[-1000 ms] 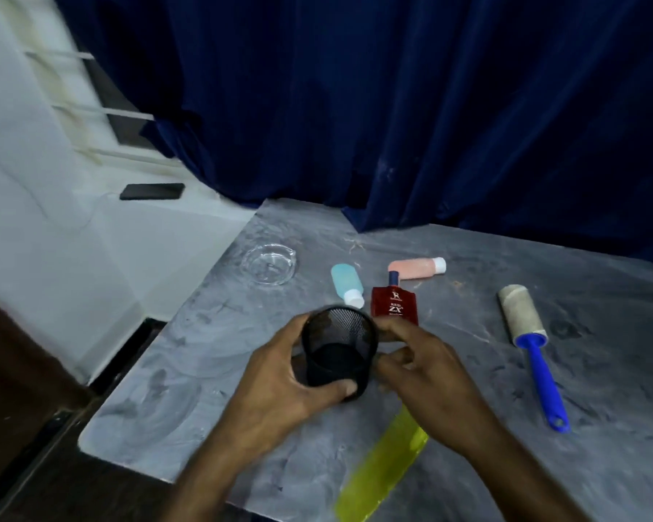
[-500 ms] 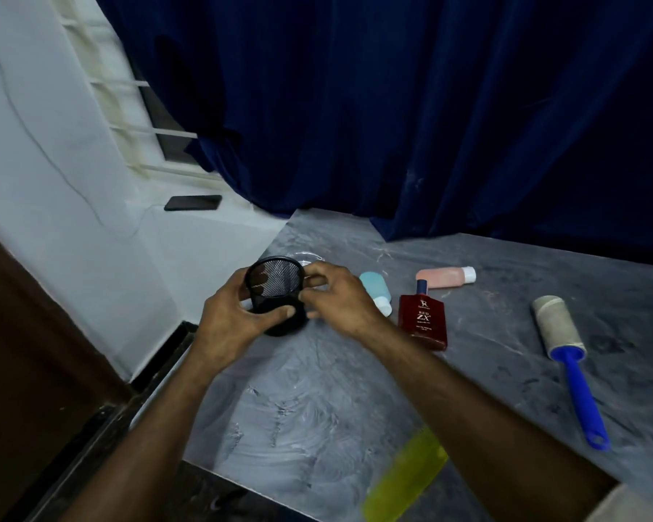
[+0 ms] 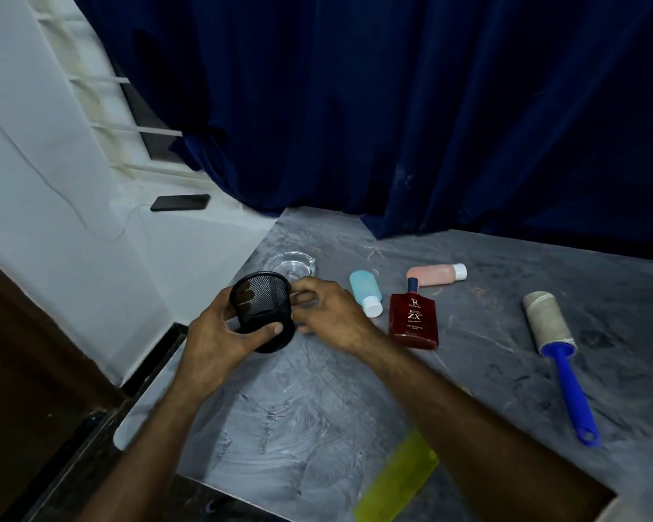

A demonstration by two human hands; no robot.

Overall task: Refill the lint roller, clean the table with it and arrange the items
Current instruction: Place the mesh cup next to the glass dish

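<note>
With left hand (image 3: 219,340) wrapped round mesh cup (image 3: 262,310) and right hand (image 3: 328,314) pinching its side, set it upright beside glass dish (image 3: 291,262), far left.

a dark blue curtain (image 3: 393,107) hangs in heavy folds across the back and covers part of a window with white bars (image 3: 102,80) on the left. a black phone (image 3: 180,202) lies flat on the white ledge (image 3: 219,220) below that window, near the curtain's edge. a white wall (image 3: 34,190) drops below the ledge, with a dark brown wooden panel (image 3: 16,371) at the far left.
</note>
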